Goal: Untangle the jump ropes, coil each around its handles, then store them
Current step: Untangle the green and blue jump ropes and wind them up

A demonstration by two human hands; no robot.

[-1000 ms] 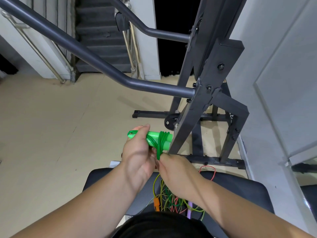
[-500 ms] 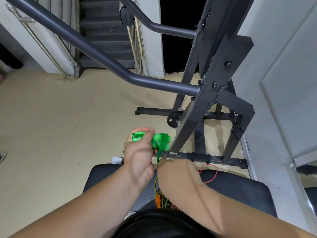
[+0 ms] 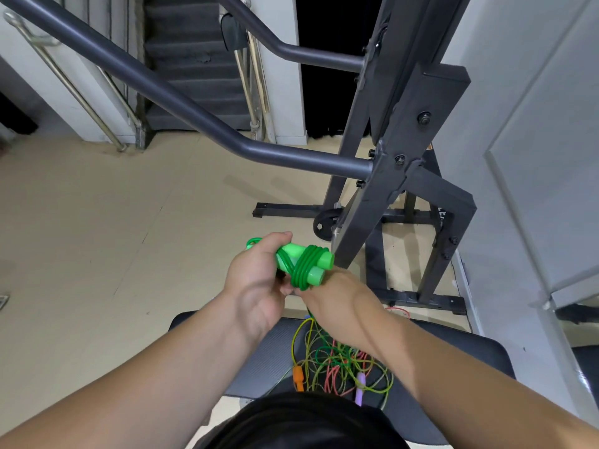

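head view: the green jump rope (image 3: 304,264) is held in mid-air above the surface (image 3: 275,358), its cord wound in crossed turns round both handles, which lie side by side so the coil binds them as one. the left hand (image 3: 259,281) grips the handles, fingers curled round them, steadying the bundle. the right hand (image 3: 335,301) meets the coil from below; its fingers are hidden, so i cannot tell whether it pinches the cord's tail. other jump ropes (image 3: 340,367) lie tangled on the surface beneath.

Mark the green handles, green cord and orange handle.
green handles (image 3: 325,259), head view, end of the upper handle.
green cord (image 3: 303,270), head view, coil wrapped round the handles.
orange handle (image 3: 298,379), head view, middle of its body.
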